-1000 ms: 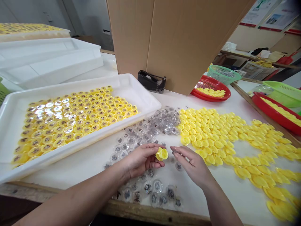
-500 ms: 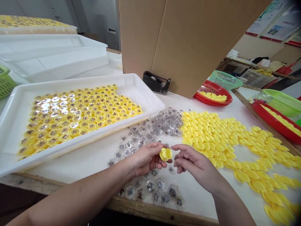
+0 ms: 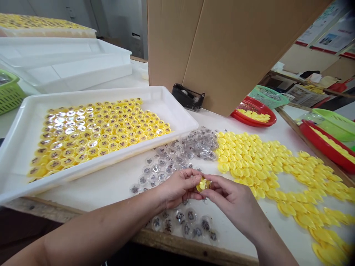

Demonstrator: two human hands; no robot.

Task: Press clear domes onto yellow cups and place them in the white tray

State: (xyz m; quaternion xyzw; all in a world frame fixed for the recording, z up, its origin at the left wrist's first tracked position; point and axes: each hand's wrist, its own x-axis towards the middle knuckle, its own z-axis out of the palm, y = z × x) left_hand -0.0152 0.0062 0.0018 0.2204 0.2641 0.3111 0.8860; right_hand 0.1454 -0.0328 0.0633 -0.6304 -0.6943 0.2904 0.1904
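Between my two hands, above the table, is a small round yellow plastic piece (image 3: 203, 184). My left hand (image 3: 183, 187) pinches it from the left side. The thumb and fingers of my right hand (image 3: 226, 192) close on its right side; part of the piece is hidden behind the fingertips. Below and around my hands lie clear domed discs (image 3: 191, 216) with dark printed figures. Loose yellow pieces (image 3: 246, 159) spread in overlapping rows to the right. To the left, a white tray (image 3: 177, 111) holds many yellow pieces with printed clear tops.
A black tape dispenser (image 3: 188, 98) stands against a large cardboard box (image 3: 219, 48) behind the table. Red trays (image 3: 273, 118) and a green basket (image 3: 270, 94) sit at the right. White trays (image 3: 85, 74) are stacked at the far left, near a light-green basket (image 3: 11, 92).
My right hand has moved left, and its fingers now close on the yellow piece that my left hand holds. The piece has turned slightly. The whole view has shifted a little.
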